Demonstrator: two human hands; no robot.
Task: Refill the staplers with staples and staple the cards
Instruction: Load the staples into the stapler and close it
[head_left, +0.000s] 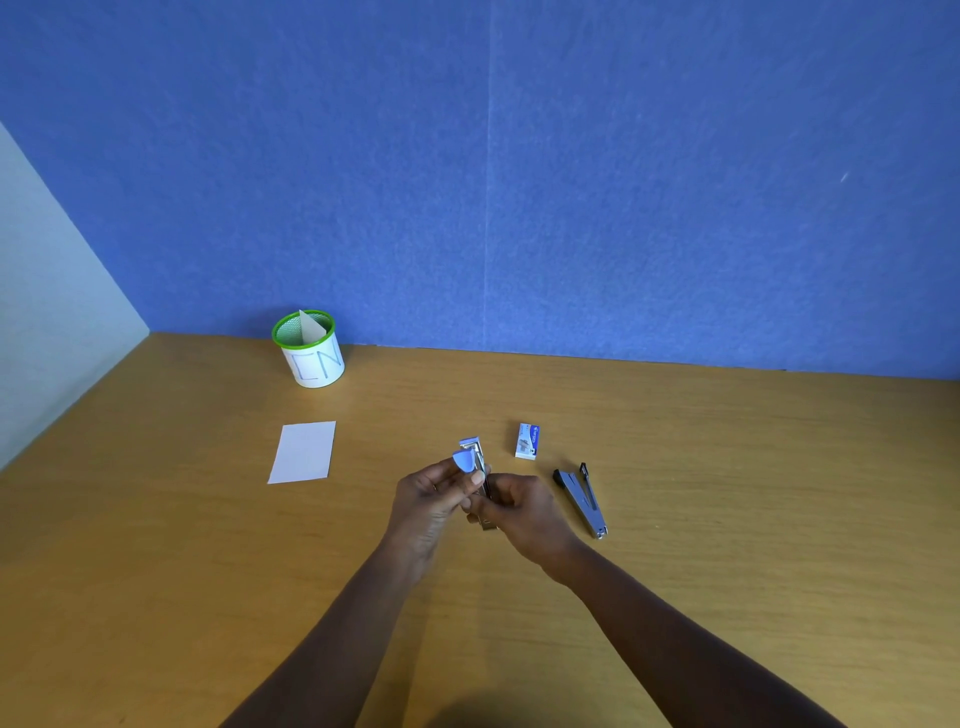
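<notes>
Both hands hold a small blue and silver stapler (474, 457) just above the middle of the wooden table (727, 467). My left hand (431, 499) grips its blue top end between thumb and fingers. My right hand (519, 512) is curled round its lower metal part. A second stapler (582, 499), black and silver, lies opened out flat on the table to the right. A small blue and white staple box (528, 440) stands just beyond the hands. A white card (304, 452) lies flat to the left.
A white pen cup with a green mesh rim (310, 349) stands at the back left with a folded card sticking out. A blue partition wall (519, 182) closes the far edge of the table, and a pale wall runs along the left.
</notes>
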